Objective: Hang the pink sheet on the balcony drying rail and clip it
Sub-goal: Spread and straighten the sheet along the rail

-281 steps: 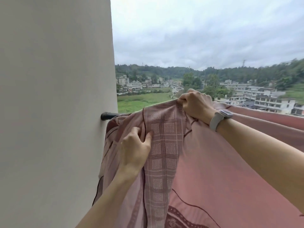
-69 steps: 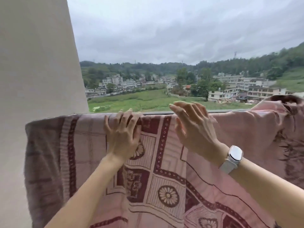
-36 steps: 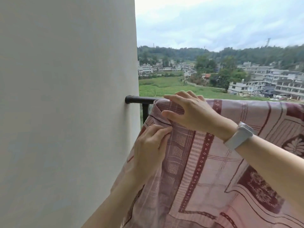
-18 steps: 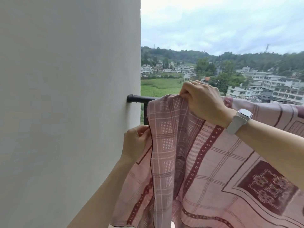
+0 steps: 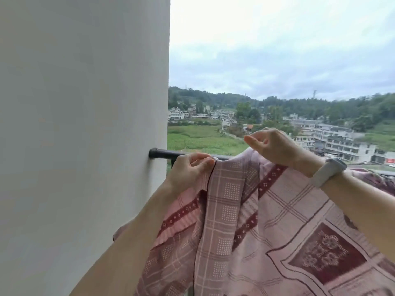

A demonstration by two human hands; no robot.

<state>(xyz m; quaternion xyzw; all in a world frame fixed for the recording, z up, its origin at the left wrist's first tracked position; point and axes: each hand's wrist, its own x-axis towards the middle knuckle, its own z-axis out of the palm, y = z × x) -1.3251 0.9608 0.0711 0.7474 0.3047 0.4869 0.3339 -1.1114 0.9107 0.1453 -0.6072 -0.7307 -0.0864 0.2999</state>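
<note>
The pink patterned sheet (image 5: 277, 221) hangs over the black drying rail (image 5: 163, 154), which is fixed to the wall on the left. My left hand (image 5: 189, 173) pinches the sheet's left edge between thumb and fingers right at the rail. My right hand (image 5: 275, 146), with a white watch on its wrist, hovers over the sheet's bunched top fold. Its fingers are loosely spread, and only its underside touches the cloth. To the right, the sheet hides the rail. No clip is in view.
A plain white wall (image 5: 85, 124) fills the left half of the view, close beside my left arm. Beyond the rail is open air, with fields, buildings and wooded hills far below.
My left hand has risen from the sheet's hanging edge up to the rail and now pinches the edge there. My right hand has loosened its grip on the top fold.
</note>
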